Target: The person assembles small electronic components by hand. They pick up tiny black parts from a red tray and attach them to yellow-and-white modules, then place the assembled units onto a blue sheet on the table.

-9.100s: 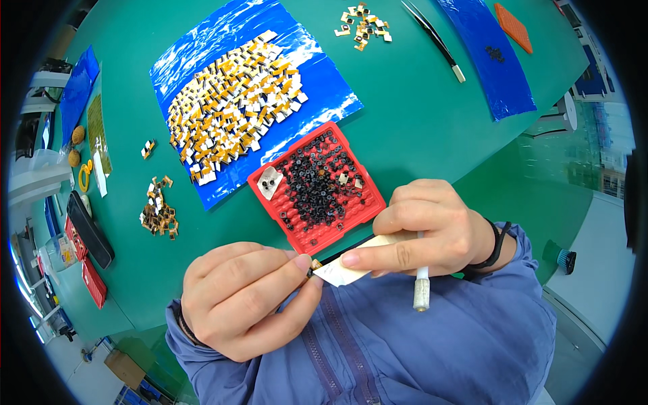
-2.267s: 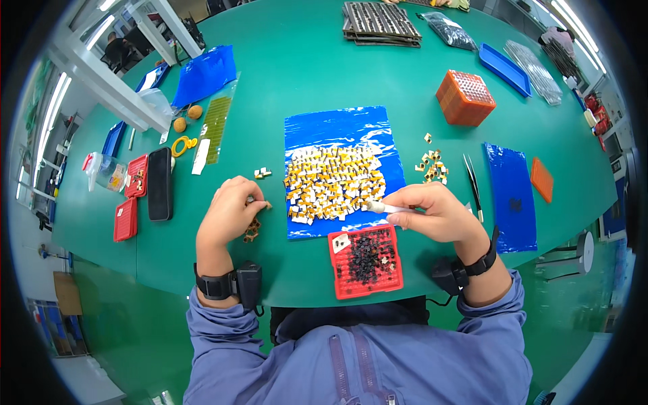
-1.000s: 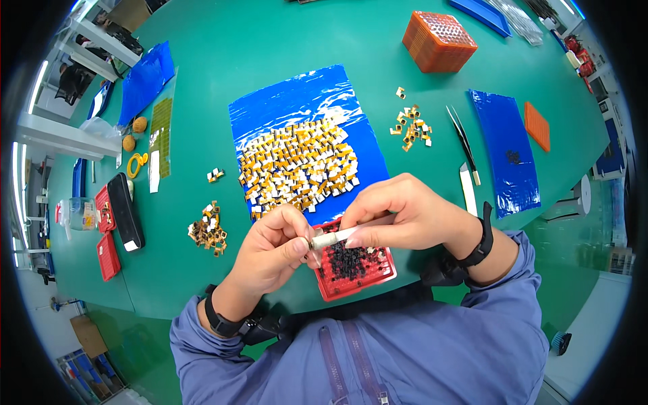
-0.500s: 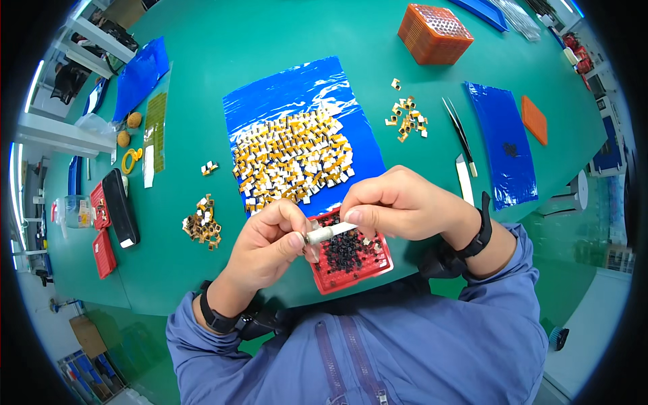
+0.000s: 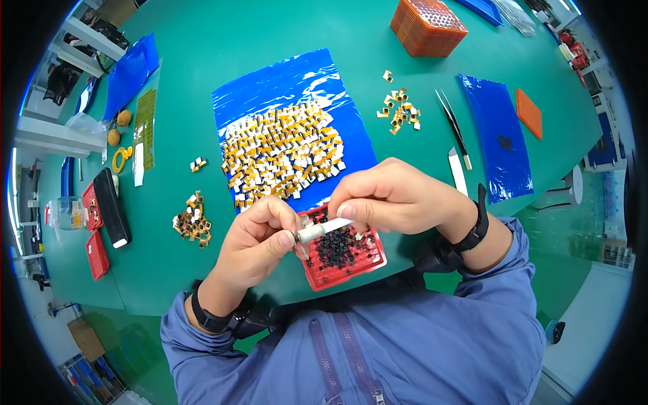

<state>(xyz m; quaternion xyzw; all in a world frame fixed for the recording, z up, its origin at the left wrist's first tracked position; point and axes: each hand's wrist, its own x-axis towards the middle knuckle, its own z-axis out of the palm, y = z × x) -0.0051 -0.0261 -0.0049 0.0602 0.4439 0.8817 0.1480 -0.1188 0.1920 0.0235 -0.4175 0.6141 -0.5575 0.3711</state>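
My right hand (image 5: 395,199) pinches a slim white pen-like tool (image 5: 322,229) whose tip points left. My left hand (image 5: 260,239) meets that tip with thumb and forefinger, seemingly pinching a tiny part that I cannot make out. Both hands hover over a small red tray (image 5: 345,260) filled with tiny black parts, at the table's near edge. Just beyond lies a blue plastic sheet (image 5: 290,84) covered with several small orange-and-white pieces (image 5: 280,152).
A small heap of orange pieces (image 5: 191,223) lies left of my hands, another heap (image 5: 399,111) to the right of the sheet. Tweezers (image 5: 452,128), a second blue sheet (image 5: 499,135), an orange basket (image 5: 426,25) and a black phone (image 5: 111,206) sit on the green table.
My hands left the blue sheet and came together over the red tray, where the left fingers now touch the tool's tip. In the last half second they barely moved.
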